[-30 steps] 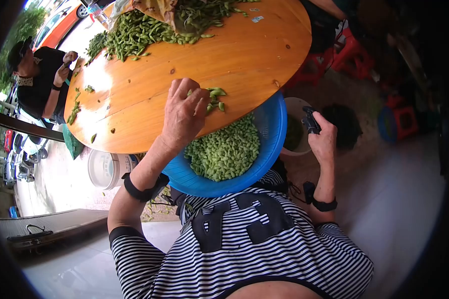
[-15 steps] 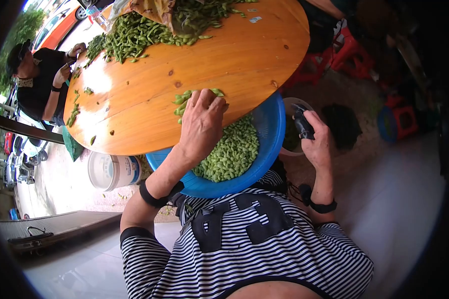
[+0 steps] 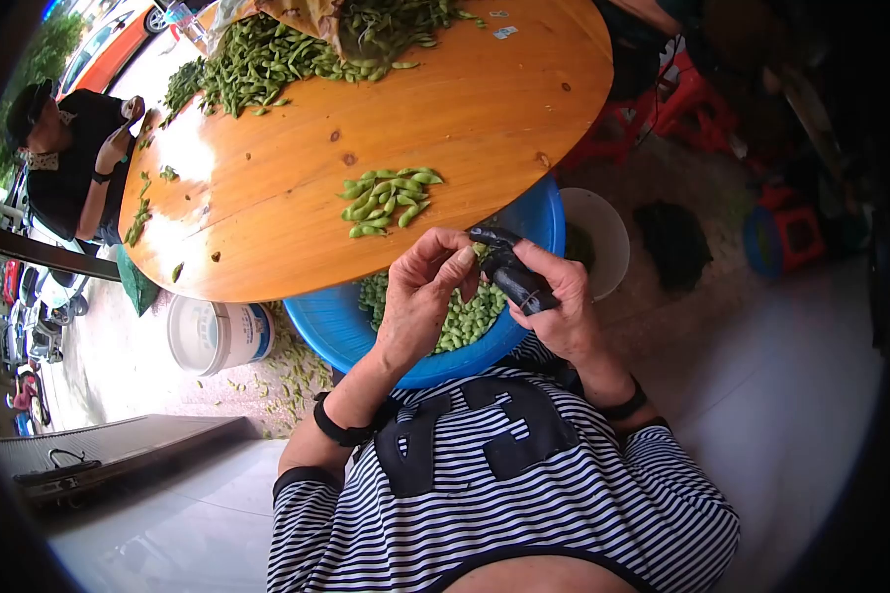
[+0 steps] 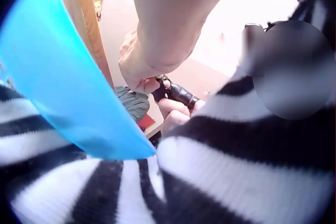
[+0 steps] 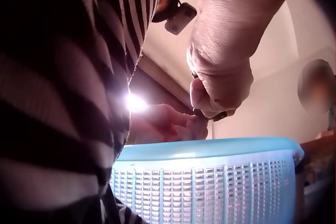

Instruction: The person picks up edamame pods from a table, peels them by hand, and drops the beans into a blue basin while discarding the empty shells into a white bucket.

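Over the blue plastic basket, my two hands meet. My left hand pinches a green soybean pod, mostly hidden by the fingertips. My right hand grips a black hand tool with a rounded body, its tip right at the pod; its exact kind does not show. Shelled green beans fill the basket below, partly covered by my hands. A small group of soybean pods lies on the table just beyond. In the right wrist view, my right hand is above the basket's slatted wall.
A large heap of pods lies across the wooden table. Another person sits at its left edge. White buckets stand on the floor at the left and right. Red stools are at the right.
My left hand has come back from the pods on the table to above the basket. My right hand has moved left with the black tool, and the hands now meet.
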Demonstrator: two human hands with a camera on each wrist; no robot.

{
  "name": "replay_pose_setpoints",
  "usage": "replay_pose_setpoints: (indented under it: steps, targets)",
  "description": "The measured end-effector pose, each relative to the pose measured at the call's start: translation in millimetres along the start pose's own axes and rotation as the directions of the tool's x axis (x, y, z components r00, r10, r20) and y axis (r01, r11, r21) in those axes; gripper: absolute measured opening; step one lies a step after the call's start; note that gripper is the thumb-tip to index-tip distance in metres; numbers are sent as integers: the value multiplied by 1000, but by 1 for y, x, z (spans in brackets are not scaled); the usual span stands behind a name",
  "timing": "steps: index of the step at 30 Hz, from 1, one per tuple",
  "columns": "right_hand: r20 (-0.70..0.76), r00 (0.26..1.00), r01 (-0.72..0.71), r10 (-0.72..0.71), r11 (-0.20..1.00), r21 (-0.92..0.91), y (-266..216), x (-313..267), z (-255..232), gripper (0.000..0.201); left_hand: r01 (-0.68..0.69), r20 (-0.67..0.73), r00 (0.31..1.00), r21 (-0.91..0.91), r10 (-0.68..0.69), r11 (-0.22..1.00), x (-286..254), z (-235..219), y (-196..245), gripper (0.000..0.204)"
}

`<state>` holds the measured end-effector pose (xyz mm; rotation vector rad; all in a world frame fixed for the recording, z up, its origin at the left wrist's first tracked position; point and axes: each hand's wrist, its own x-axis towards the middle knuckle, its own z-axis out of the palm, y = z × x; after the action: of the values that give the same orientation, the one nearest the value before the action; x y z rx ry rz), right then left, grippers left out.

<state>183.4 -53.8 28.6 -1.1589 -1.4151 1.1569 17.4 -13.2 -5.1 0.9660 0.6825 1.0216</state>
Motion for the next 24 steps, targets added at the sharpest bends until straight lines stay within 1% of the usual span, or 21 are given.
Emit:
replay_pose_setpoints:
  steps: [1,2,3,5,7,11,13,14,16,17,19,23,24]
  targets:
    - [16,997,-70,70,996,52,2,-1,0,35,-28,-22,999,8,28,1000,0,1,-2,10]
    - [16,997,-72,71,996,53,3,-1,-1,35,-56,-44,997,18,57,998,0,2,-3,10]
    - [35,996,-80,77,994,78,4,-1,-1,36,-54,-45,998,18,55,998,0,1,-5,10]
    - [54,995,-88,83,991,103,5,0,-2,37,-139,-81,986,51,143,989,0,0,-7,10]
    - [61,994,-93,86,989,119,6,1,-1,38,-157,-79,984,51,161,986,-1,1,-8,9]
    - [10,998,-71,70,983,169,5,2,2,38,-209,-69,974,77,214,975,0,0,-12,7]
    - [122,984,-164,126,907,388,8,-1,-2,39,-212,-83,972,101,220,972,-1,4,-9,6]
    - [121,984,-165,128,907,388,10,-1,-1,39,-215,-96,969,124,227,969,-1,6,-8,6]
    - [79,996,-76,52,935,347,14,0,1,40,-209,-98,970,117,220,971,-1,6,-8,6]
    - [78,996,-77,53,935,346,13,0,2,40,-204,-102,971,111,215,973,-2,6,-8,6]
    - [95,990,-135,105,899,417,11,0,2,41,-200,-111,971,103,211,974,-2,7,-7,6]
    - [115,984,-172,135,882,439,13,0,1,40,-214,-153,963,71,223,974,-1,12,-8,6]
    - [87,995,-88,55,893,442,16,0,3,38,-213,-152,963,70,222,975,0,11,-9,6]
